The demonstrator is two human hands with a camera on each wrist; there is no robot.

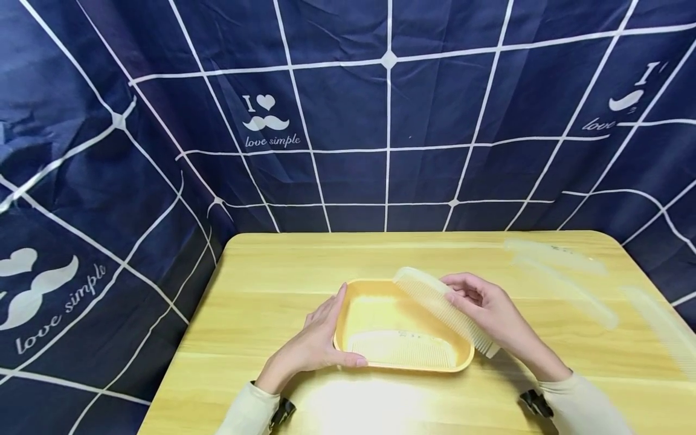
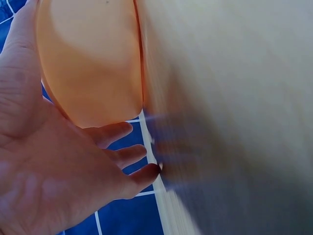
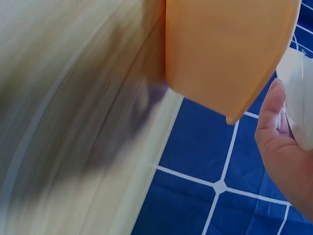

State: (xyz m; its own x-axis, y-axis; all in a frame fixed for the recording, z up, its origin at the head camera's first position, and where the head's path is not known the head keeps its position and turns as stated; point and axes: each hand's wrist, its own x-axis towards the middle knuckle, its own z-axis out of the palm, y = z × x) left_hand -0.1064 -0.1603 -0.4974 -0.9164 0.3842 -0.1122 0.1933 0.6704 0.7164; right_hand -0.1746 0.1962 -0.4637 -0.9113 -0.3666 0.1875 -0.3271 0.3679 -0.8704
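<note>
A yellow-orange plastic tray [image 1: 356, 293] sits on the table in the head view. My left hand [image 1: 312, 344] spans its left end, thumb along the near rim and the other fingers fairly straight beside the left wall. One pale, translucent comb [image 1: 402, 349] lies inside the tray along its near side. My right hand [image 1: 484, 305] pinches a second pale comb [image 1: 429, 293] between thumb and fingers. That comb tilts across the tray's right rim, teeth facing down and left. In the right wrist view, the held comb [image 3: 298, 88] shows only partly at the right edge, next to the tray's orange wall [image 3: 220, 54].
Several more translucent combs lie on the right of the wooden table [image 1: 261, 302]: one at the back [image 1: 554, 255], a thin one [image 1: 571, 290] in front, another [image 1: 663, 329] by the right edge. A dark blue gridded cloth [image 1: 348, 121] hangs behind and at both sides.
</note>
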